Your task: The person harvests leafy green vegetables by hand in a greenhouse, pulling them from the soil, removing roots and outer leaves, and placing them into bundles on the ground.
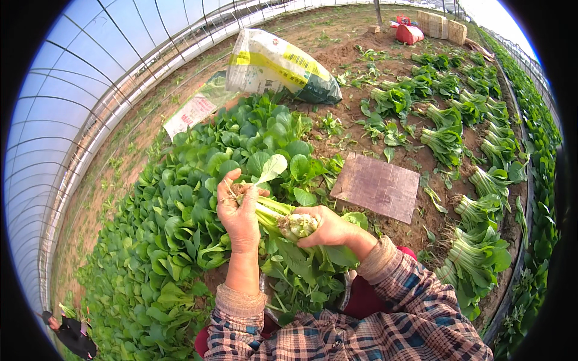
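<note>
My left hand (pixel 239 212) pinches the root end of a leafy green plant, with soil on its roots and one pale leaf (pixel 272 168) sticking up beside the thumb. My right hand (pixel 323 225) grips a bunch of leafy greens (pixel 295 226) by its stems, the trimmed root ends facing up and its leaves hanging below. The two hands are close together, and the plant's stalks reach from the left one to the bunch. Beneath them, between my knees, a container (pixel 347 291) holds loose green leaves.
Dense growing greens (pixel 180 243) cover the left. A brown board (pixel 377 186) lies on the soil. Tied bundles (pixel 474 257) line the right, beside a ground strip. A printed sack (pixel 280 67) lies ahead; crates (pixel 432 25) stand far off. Another person (pixel 74 336) is at lower left.
</note>
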### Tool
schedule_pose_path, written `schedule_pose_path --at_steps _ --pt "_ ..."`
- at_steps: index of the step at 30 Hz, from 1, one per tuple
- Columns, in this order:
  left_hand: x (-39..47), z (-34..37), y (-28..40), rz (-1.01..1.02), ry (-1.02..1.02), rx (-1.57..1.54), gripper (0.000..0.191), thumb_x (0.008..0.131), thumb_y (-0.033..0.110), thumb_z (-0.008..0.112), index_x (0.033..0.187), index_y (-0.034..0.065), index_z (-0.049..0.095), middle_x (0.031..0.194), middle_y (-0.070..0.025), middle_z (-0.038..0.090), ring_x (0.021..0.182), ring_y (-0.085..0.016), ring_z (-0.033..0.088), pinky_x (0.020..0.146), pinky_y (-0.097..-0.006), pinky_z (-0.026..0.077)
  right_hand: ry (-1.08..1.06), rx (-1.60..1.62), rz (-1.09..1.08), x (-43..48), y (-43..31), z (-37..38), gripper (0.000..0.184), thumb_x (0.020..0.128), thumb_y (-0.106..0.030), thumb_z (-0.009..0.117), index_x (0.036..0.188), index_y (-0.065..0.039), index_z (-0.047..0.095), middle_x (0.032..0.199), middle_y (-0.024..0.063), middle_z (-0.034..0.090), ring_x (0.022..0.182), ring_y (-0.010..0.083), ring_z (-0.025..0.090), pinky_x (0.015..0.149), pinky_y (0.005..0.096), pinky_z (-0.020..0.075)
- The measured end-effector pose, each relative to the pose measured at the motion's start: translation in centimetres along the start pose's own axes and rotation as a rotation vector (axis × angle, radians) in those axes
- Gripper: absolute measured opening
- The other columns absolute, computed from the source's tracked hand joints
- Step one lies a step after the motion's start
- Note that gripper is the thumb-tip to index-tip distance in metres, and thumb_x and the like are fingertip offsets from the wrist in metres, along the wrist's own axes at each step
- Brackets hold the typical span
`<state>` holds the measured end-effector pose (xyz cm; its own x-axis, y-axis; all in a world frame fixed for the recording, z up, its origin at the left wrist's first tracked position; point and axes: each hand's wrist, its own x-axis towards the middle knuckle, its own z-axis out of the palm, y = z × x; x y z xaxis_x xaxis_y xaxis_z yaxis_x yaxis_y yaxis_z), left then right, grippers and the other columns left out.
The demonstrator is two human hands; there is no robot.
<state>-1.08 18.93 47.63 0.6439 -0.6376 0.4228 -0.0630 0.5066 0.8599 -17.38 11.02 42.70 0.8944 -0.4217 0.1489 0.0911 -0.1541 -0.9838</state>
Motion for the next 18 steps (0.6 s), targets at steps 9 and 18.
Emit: schedule_pose_path --at_steps 9,18 --pt "2.6 -7.0 2.4 0.248 0.151 0.353 0.024 0.097 0.005 0.05 0.12 0.0051 0.056 0.075 0.0022 0.049 0.058 -0.004 0.043 0.05 -0.0173 0.038 -0.164 0.181 0.098 -1.4 0.1 -1.9 0.054 0.064 0.001 0.078 0.116 -0.003 0.063 0.102 -0.0003 0.067 0.093 0.0093 0.059 0.087 0.0268 0.0483" --pt "-0.1 -7.0 -0.9 -0.305 -0.603 -0.26 0.054 0.085 0.025 0.068 0.13 -0.0003 0.054 0.135 -0.0174 0.053 0.129 -0.031 0.047 0.11 -0.0411 0.034 -0.289 0.341 0.166 -0.8 1.0 -2.7 0.064 0.059 0.0 0.084 0.119 -0.001 0.062 0.11 0.0054 0.068 0.099 0.0142 0.062 0.091 0.031 0.0493"
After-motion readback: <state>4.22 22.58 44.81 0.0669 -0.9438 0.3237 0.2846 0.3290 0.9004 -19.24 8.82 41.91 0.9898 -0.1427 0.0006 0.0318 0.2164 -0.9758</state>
